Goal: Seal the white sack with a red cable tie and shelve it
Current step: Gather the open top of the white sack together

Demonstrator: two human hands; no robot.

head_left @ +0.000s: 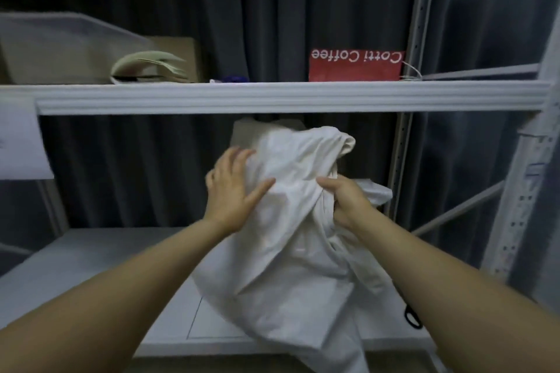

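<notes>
A: Where is the white sack (291, 221)?

B: It sits on the lower shelf board (91, 266), near the front edge. A bit of it hangs down past that edge. Its top leans back under the upper shelf (272, 97).

A: What are the hands doing?

B: The right hand (348, 200) is squeezed shut on the bunched cloth at the right side of the sack. The left hand (233, 188) is open and flat, pressing on the sack's left side.

A: Is the red tie on it?

B: I can't see one. The right hand may hide it.

A: What could go wrong?

B: I think the sack could slip off. So much of it is at the front edge, and if the hands let go now, the hanging part may pull it down. Its tall top could also bump the upper shelf.

A: What else is near the sack?

B: Above the sack, on the upper shelf, there is a red paper bag (356, 65), a brown box (178, 54) and a stack of pale plates (148, 68). Behind the sack hangs a dark curtain (136, 166). The lower board to the left of the sack is bare, so nothing blocks a push back.
</notes>
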